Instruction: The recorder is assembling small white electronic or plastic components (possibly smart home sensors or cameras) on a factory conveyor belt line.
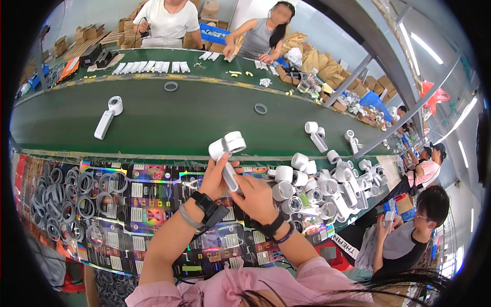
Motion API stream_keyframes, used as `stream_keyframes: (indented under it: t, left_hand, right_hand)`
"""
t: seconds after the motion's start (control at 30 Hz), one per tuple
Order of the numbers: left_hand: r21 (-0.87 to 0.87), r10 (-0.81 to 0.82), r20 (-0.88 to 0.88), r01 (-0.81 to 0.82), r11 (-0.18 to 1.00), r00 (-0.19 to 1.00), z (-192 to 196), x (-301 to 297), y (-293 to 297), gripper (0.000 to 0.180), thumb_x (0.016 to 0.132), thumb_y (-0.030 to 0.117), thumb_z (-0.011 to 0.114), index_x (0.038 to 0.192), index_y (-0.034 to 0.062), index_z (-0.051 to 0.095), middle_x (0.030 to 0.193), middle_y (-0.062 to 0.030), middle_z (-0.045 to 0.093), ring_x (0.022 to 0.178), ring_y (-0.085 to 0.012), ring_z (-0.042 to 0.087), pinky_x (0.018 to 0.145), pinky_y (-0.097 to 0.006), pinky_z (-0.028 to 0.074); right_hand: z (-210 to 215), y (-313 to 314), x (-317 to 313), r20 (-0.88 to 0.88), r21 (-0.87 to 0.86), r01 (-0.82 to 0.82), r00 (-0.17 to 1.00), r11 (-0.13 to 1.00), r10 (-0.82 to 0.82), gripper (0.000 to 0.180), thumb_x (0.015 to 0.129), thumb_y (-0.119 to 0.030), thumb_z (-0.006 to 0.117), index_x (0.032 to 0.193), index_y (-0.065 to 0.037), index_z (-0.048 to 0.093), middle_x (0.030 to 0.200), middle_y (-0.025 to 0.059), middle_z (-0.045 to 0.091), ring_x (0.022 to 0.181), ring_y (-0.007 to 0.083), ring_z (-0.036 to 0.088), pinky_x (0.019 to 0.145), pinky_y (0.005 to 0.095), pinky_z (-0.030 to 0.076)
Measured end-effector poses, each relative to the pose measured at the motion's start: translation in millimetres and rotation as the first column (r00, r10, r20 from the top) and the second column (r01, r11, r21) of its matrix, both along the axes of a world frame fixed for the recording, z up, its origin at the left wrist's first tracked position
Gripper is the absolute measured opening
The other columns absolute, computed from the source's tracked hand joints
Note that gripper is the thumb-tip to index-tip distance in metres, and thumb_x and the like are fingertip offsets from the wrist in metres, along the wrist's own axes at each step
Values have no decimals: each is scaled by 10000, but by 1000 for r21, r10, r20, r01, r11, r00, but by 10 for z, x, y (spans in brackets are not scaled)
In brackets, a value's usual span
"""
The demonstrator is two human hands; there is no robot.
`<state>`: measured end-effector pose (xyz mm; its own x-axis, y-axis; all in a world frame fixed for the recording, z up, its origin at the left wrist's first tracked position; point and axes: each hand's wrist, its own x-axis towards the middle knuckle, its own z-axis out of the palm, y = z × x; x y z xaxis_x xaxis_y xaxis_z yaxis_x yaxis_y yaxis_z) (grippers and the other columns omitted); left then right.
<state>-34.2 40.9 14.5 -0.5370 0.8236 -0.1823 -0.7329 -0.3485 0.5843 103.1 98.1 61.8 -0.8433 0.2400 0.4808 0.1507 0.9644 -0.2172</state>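
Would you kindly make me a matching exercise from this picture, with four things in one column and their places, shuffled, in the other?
Things
1. Heap of grey rings
2. Red plastic bag
3. Person's left hand and right hand
4. Heap of white devices

Places
A. On one white device
B. Close by the right hand
C. High at the picture's right
D. Left of both hands

Pairs: 1-D, 2-C, 3-A, 4-B

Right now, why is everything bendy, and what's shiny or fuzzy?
Head view: fisheye distortion arches the long green conveyor belt; rainbow glare streaks the glossy black patterned table covering; long white tube lights shine brightest, top right; the white plastic round-headed gadget between the left hand and right hand looks fairly sharp.
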Motion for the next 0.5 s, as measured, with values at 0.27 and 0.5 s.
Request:
stream_keyframes:
  t: [0.27, 0.5]
  left_hand:
    - [80, -253, 56, 248, 965, 966, -19, 34, -63, 259, 946, 274, 584, 1093, 67, 534, 885, -79, 601, 698, -189, 620, 593, -372, 567]
    - [69, -431, 7, 429, 901, 902, 11, 382, 6, 383, 964, 403, 531, 1106, 47, 531, 867, -76, 587, 697, -197, 621, 605, -373, 602]
  right_hand:
    - [-36, 377, 77, -365, -485, -97, 926, 869, -100, 605, 942, -261, 565, 1432, 4, 330, 1442, 271, 308, 1324, 394, 339, 1081, 459, 286]
    - [-201, 559, 211, -375, -645, -214, 925, 734, -60, 547, 945, -332, 549, 1364, 0, 432, 1278, 189, 494, 1137, 307, 515, 1003, 382, 388]
